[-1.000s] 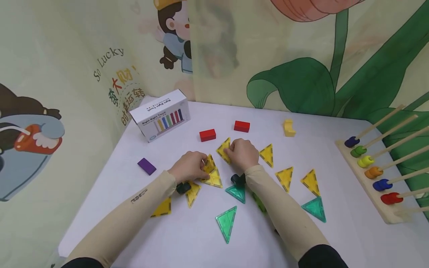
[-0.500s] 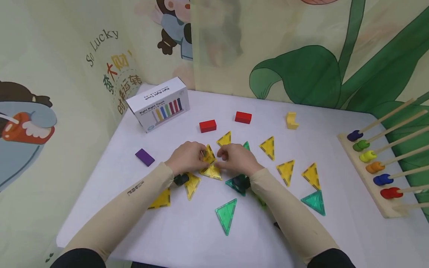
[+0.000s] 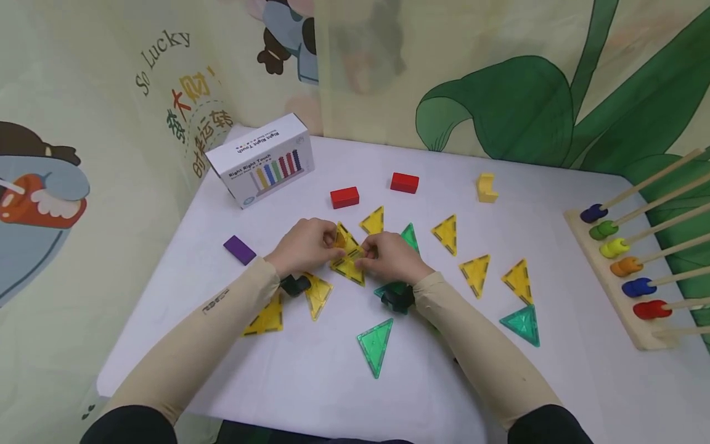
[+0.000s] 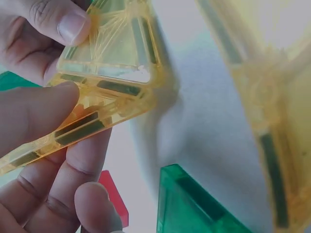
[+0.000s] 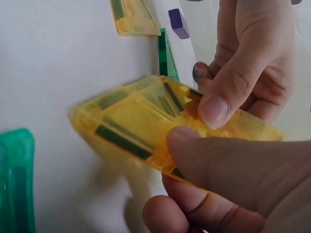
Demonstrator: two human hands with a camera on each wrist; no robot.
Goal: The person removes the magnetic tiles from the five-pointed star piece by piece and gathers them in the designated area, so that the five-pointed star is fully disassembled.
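Note:
In the head view, my left hand (image 3: 304, 248) and right hand (image 3: 392, 256) meet over the middle of the white table. My left hand pinches a yellow triangular magnetic tile (image 3: 345, 235) between thumb and fingers. A second yellow tile (image 3: 348, 270) meets it edge to edge, pinched by my right hand. The right wrist view has the right thumb (image 5: 209, 155) pressed on the near tile (image 5: 129, 126), at an angle to the other one. Up close in the left wrist view, the two tiles' edges touch at a slant (image 4: 112, 87). Fingers partly cover both tiles.
Loose yellow tiles (image 3: 444, 234) and green tiles (image 3: 375, 347) lie around the hands. Two red blocks (image 3: 345, 197), a yellow block (image 3: 486, 188) and a purple block (image 3: 240, 250) sit farther out. A white box (image 3: 263, 161) stands back left, a wooden peg rack (image 3: 616, 283) at right.
My right hand has moved left from beside the far yellow tile onto the lower of the paired tiles, uncovering a green tile. The left hand keeps its hold. The head view has tilted down.

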